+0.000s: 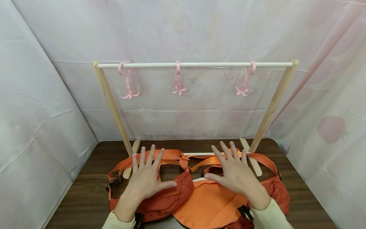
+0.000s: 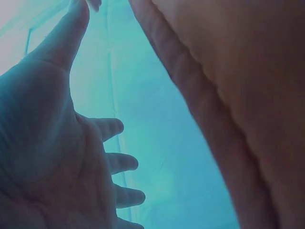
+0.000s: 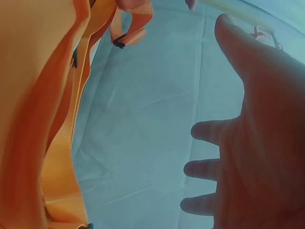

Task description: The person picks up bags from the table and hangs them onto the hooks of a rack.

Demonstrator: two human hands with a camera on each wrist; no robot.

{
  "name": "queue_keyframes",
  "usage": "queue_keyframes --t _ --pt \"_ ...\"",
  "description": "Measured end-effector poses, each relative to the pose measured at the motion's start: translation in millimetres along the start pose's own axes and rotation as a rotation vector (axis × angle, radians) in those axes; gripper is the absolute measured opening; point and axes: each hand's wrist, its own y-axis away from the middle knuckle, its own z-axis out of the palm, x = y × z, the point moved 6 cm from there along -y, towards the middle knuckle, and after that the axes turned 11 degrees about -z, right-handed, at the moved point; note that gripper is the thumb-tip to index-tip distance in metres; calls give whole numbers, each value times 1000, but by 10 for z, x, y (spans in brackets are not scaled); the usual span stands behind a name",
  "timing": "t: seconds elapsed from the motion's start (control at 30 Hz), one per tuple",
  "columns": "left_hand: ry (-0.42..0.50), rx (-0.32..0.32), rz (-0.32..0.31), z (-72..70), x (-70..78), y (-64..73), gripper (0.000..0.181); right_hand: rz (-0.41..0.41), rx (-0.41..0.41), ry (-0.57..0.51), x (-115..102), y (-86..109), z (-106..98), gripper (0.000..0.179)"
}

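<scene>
Plainly, the left hand and right hand spread their fingers above the table, where an orange bag lies near, between a left red bag and a right red bag; on the far side, pink hooks hang from a white rail.

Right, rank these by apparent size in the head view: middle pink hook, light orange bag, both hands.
1. Light orange bag
2. Left hand, right hand: too alike to rank
3. Middle pink hook

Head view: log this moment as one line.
left hand: empty, over bags | right hand: empty, over bags | bags: on table | hooks: bare, on rail
</scene>
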Motion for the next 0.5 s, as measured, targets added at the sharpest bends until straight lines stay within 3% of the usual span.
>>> queue_keyframes --t 0.5 --pt "9 -24 -2 -59 -101 -4 124 -69 -14 10 -151 -236 -79 102"
